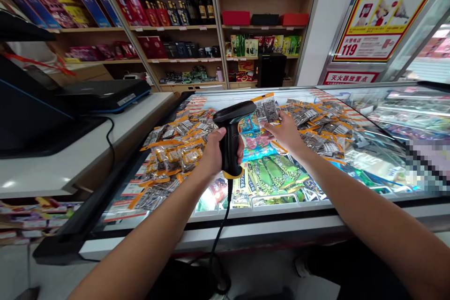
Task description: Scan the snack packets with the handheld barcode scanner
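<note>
Left hand [212, 151] curls, right hand [287, 134] pinches, arms [165, 218] outstretched.

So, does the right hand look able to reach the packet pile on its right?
Probably yes: the packet pile lies close beside the right hand, with nothing visibly between them, though the held packet may hinder picking up another.

At the far right, a large yellow, red-bordered rectangular wall poster [390, 14] reads "火警电话" and "119" in its lower white panel. Below it, a red rectangular sign [350, 78] with white lettering reads "灭火器放置点". Print on the small dark orange-edged plastic packet [267, 110] in the right hand [286, 133] is too small to read.
</note>
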The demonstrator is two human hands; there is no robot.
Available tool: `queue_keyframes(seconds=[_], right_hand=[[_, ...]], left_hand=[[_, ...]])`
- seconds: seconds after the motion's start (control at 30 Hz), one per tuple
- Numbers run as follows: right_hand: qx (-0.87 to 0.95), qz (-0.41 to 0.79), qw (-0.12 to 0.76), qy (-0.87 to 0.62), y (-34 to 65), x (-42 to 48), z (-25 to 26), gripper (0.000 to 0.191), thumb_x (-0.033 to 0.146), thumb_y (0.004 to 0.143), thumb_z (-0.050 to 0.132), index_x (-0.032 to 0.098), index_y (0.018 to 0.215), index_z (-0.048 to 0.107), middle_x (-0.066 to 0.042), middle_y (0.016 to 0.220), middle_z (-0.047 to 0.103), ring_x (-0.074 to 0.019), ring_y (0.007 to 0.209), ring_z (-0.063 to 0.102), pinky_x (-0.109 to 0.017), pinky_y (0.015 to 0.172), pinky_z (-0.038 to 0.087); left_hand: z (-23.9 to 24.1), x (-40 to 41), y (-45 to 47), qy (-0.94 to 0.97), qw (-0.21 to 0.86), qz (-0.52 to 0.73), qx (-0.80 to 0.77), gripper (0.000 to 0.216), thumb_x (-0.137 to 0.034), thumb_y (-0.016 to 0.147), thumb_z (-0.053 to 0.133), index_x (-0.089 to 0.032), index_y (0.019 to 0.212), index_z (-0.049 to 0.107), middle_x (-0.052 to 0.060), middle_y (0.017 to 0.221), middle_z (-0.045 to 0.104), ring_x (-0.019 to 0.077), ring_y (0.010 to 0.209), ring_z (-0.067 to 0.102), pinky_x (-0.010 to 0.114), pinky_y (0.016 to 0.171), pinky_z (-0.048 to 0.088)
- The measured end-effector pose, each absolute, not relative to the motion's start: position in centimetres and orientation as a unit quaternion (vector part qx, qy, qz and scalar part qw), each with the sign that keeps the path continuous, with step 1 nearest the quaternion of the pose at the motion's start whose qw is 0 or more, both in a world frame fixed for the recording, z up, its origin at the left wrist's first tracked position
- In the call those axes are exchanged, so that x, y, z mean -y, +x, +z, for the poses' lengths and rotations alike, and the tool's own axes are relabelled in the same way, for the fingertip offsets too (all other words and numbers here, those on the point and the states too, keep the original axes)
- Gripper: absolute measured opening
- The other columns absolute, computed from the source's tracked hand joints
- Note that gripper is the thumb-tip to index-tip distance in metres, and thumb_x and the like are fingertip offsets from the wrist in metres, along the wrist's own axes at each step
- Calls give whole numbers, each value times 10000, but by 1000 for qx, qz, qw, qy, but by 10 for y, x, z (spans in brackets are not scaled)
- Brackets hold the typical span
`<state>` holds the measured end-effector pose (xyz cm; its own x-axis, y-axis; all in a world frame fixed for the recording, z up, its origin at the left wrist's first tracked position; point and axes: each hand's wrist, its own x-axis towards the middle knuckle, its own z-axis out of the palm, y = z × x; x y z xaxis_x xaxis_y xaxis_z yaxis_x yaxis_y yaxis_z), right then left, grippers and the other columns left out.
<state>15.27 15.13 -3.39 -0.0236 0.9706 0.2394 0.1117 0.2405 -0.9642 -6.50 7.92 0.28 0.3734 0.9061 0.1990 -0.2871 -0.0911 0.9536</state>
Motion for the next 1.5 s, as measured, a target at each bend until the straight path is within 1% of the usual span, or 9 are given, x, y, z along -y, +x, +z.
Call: queue_keyframes(seconds=[0.23, 0.37, 0.5, 0.63, 0.8, 0.93, 1.1, 1.3, 1.5], right_hand=[[592, 398, 517, -472, 152, -148, -30, 599, 544, 805, 794, 189, 1219, 545, -104, 927, 751, -273, 714, 769, -415, 606, 659], [627, 238, 506, -543, 170, -155, -22, 641, 520, 827, 759, 187, 1313, 507, -142, 1090, 725, -295, 819, 747, -449, 705, 620], [648, 11, 377, -661, 206, -169, -15, 769, 433, 817, 764, 179, 1463, 430, -159, 1058, 715, -385, 982, 693, -565, 865, 534], [637, -59, 202, -742, 233, -175, -18, 715, 530, 821, 739, 148, 1392, 543, -234, 1214, 640, -462, 1171, 597, -672, 999, 380], [614, -150, 216, -744, 221, -164, -20, 759, 583, 801, 760, 95, 1346, 561, -313, 1475, 392, -524, 1379, 342, -670, 1042, 299], [726, -78, 297, -616, 168, -149, -20, 655, 535, 873, 721, 167, 1392, 564, -237, 1450, 470, -473, 1363, 396, -652, 1083, 319], [881, 160, 211, -392, 88, -143, -47, 654, 624, 945, 602, 311, 1507, 486, -90, 1537, 508, -407, 1418, 413, -580, 1110, 408], [904, 91, 151, -389, 52, -156, -61, 449, 509, 928, 664, 350, 1347, 637, -100, 1496, 501, -425, 1408, 407, -606, 1062, 430], [905, 53, 183, -379, 48, -142, -58, 566, 558, 969, 576, 216, 1418, 540, -168, 1474, 508, -411, 1376, 432, -576, 1094, 411]], left_hand=[[4, -78, -66, 552, 618, 477, -293, 430, -623, 783, 478, -202, 820, 558, -8, 522, 537, 169, 381, 507, 315, 441, 445], [9, -78, -69, 526, 588, 536, -300, 378, -571, 837, 458, -205, 848, 549, -10, 553, 545, 149, 411, 509, 265, 421, 412], [14, -82, -75, 494, 547, 592, -325, 330, -522, 885, 438, -209, 817, 519, -8, 563, 554, 127, 415, 518, 226, 404, 386], [17, -87, -81, 462, 534, 614, -353, 352, -546, 896, 457, -209, 811, 510, -5, 572, 570, 122, 401, 524, 223, 378, 380], [20, -91, -87, 440, 529, 633, -354, 391, -595, 905, 485, -217, 805, 487, -5, 564, 581, 132, 433, 573, 212, 378, 391], [20, -93, -90, 428, 521, 642, -364, 386, -578, 926, 468, -214, 802, 500, -9, 553, 575, 123, 428, 564, 211, 377, 378], [18, -93, -90, 425, 524, 645, -359, 380, -579, 904, 529, -210, 813, 518, -7, 560, 577, 122, 403, 539, 231, 397, 394], [16, -90, -91, 439, 527, 629, -366, 349, -559, 880, 553, -213, 838, 540, -4, 568, 591, 135, 439, 570, 233, 380, 374], [19, -92, -98, 441, 525, 637, -353, 350, -538, 897, 514, -204, 789, 517, 8, 586, 602, 123, 448, 577, 226, 417, 418]])
